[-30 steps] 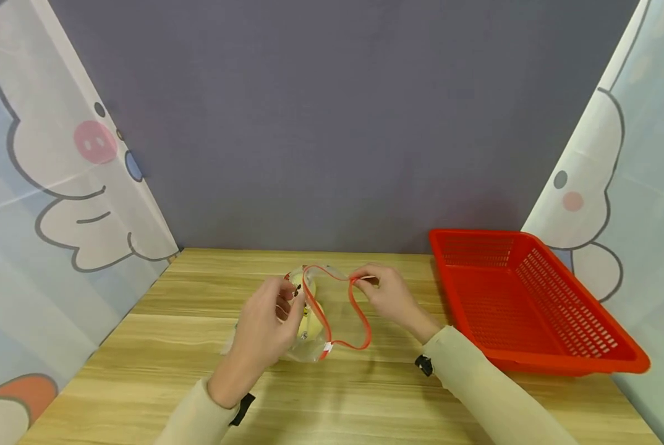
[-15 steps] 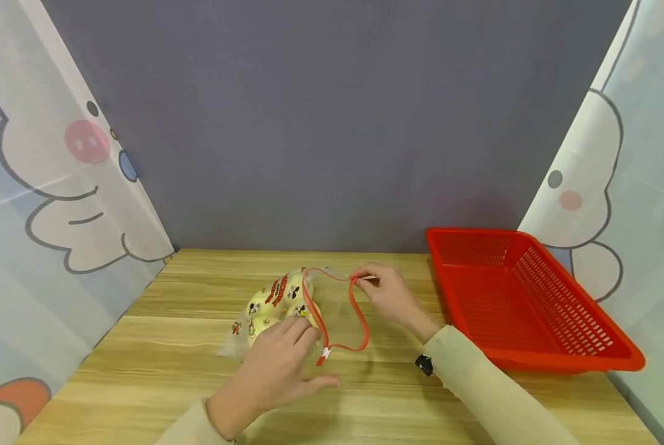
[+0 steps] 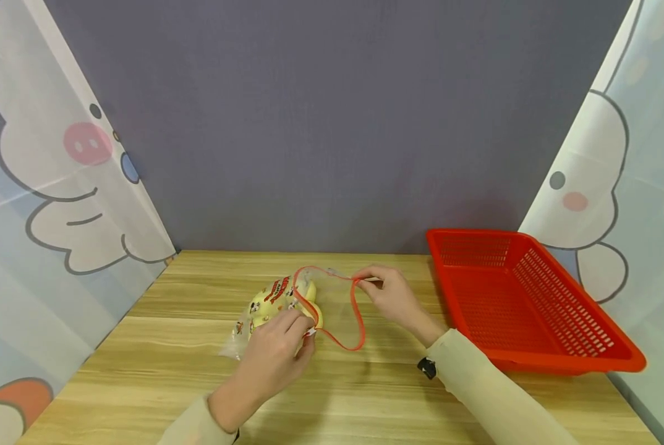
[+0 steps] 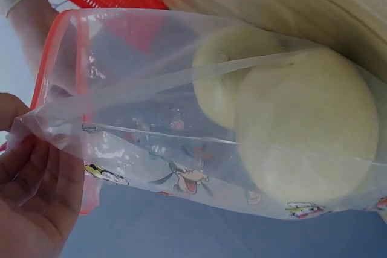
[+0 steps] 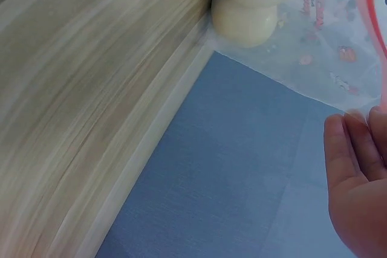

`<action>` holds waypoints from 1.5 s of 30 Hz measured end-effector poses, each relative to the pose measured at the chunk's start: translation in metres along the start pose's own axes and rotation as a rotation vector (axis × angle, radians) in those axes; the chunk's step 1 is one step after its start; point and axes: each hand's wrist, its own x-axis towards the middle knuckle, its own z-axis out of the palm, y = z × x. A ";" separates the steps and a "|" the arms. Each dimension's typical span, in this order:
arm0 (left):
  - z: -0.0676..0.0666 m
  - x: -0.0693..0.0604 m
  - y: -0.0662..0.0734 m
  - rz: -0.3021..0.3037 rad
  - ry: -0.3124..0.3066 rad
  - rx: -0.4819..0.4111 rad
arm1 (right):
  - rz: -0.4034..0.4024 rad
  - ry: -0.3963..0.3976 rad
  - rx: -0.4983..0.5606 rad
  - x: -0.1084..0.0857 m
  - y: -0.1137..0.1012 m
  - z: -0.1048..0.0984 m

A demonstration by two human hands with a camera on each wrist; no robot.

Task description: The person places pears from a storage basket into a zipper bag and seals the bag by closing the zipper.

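A clear plastic bag (image 3: 233,347) with cartoon prints and a red-edged mouth lies on its side, several pale yellow round items (image 4: 308,125) inside it. My left hand (image 3: 276,352) pinches the near corner of the mouth beside a white tab; the left wrist view shows its thumb and fingers gripping the film. At the mouth's far right edge, my right hand (image 3: 390,296) pinches the red band (image 3: 360,321). Between the two hands the band stands apart in a loop. The right wrist view shows the right fingers (image 5: 357,143) at the red edge.
A red perforated basket (image 3: 510,303) stands to the right of my right hand on the wooden table (image 3: 159,346). A grey panel (image 3: 332,123) rises behind the table, with cartoon-printed curtains at both sides.
My left hand left the bag's mouth, came nearer with its thumb spread, then took hold of the near corner, which has shifted slightly left. My right hand has barely moved.
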 end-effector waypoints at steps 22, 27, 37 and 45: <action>-0.019 0.031 -0.018 -0.248 0.167 -0.170 | -0.255 0.166 0.291 0.000 -0.018 -0.014; -0.018 0.039 -0.024 -0.297 0.211 -0.206 | -0.269 0.200 0.297 0.000 -0.022 -0.020; -0.016 0.050 -0.035 -0.362 0.248 -0.270 | -0.277 0.255 0.293 -0.003 -0.030 -0.040; -0.016 0.053 -0.045 -0.443 0.266 -0.338 | -0.276 0.304 0.306 -0.007 -0.031 -0.054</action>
